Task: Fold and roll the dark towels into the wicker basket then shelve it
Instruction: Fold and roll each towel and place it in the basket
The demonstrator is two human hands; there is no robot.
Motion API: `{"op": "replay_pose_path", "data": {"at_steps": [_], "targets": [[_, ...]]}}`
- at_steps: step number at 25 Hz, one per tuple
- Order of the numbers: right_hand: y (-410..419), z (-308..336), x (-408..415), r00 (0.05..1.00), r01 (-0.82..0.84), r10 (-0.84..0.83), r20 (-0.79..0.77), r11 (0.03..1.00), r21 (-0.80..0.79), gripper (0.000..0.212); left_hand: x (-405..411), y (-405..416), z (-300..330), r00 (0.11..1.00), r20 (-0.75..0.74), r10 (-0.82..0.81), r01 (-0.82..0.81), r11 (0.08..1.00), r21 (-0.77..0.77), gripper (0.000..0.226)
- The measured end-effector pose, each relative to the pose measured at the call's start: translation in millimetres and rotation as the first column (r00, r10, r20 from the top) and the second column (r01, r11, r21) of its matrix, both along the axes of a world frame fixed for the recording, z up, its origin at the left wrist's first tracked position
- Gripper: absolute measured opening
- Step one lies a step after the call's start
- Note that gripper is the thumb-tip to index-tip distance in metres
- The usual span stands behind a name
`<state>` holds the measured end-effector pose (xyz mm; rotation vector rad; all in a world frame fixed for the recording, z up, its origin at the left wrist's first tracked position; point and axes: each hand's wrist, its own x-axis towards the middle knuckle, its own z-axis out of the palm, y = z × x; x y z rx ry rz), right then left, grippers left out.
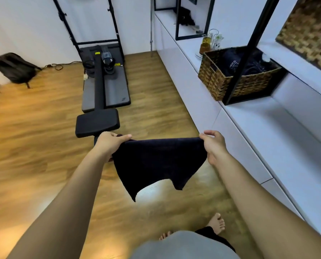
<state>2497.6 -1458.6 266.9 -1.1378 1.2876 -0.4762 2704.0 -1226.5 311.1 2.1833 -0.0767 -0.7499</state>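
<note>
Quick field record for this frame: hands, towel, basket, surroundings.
left hand: left hand pinches the towel's top left corner
right hand: right hand pinches the top right corner
towel: dark towel held up in the air, top edge stretched between both grips, lower edge hanging uneven
basket: wicker basket on the white counter, dark fabric already inside
stage: this towel not yet folded or rolled
floor: wooden floor, exercise bench, backpack
</note>
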Motion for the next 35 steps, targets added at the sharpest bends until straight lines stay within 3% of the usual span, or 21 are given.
{"op": "replay_pose_path", "data": {"at_steps": [4,8,14,18,22,24,28,33,35], "targets": [[-1,12,-12,0.994,-0.097,0.089,-0.068,0.986,-0.137,0.019,5,-2,0,0.993,0.033,0.114,-0.108,0.984,-0.144,0.043],[-7,20,-30,0.974,-0.198,0.146,-0.172,0.919,-0.341,0.014,7,-12,4,0.997,0.069,0.017,-0.008,0.99,-0.139,0.044],[-17,28,-53,0.997,-0.064,0.051,-0.058,0.962,-0.266,0.018,-1,-30,11,0.971,0.084,-0.222,0.229,0.97,-0.082,0.057],[-24,40,-68,1.0,-0.02,0.02,-0.002,0.969,-0.248,0.02,-3,-51,27,0.956,0.137,-0.261,0.273,0.959,-0.076,0.07],[-29,66,-90,0.991,-0.131,0.129,-0.026,0.941,-0.311,0.04,-19,-79,52,0.907,0.242,-0.344,0.376,0.922,-0.095,0.061],[-34,81,-109,0.975,-0.214,0.173,-0.138,0.893,-0.396,0.046,-31,-96,64,0.816,0.318,-0.482,0.523,0.851,-0.052,0.056],[-56,112,-159,0.927,-0.259,0.008,-0.374,0.735,-0.626,0.046,-57,-143,91,0.456,0.547,-0.702,0.71,0.658,0.251,0.045],[-93,172,-245,0.746,-0.293,-0.402,-0.53,0.516,-0.805,0.037,-112,-220,150,0.063,0.805,-0.59,0.706,0.597,0.382,0.016],[-107,200,-287,0.612,-0.309,-0.611,-0.502,0.4,-0.863,0.027,-140,-248,179,-0.004,0.86,-0.511,0.653,0.65,0.389,0.016]]}}
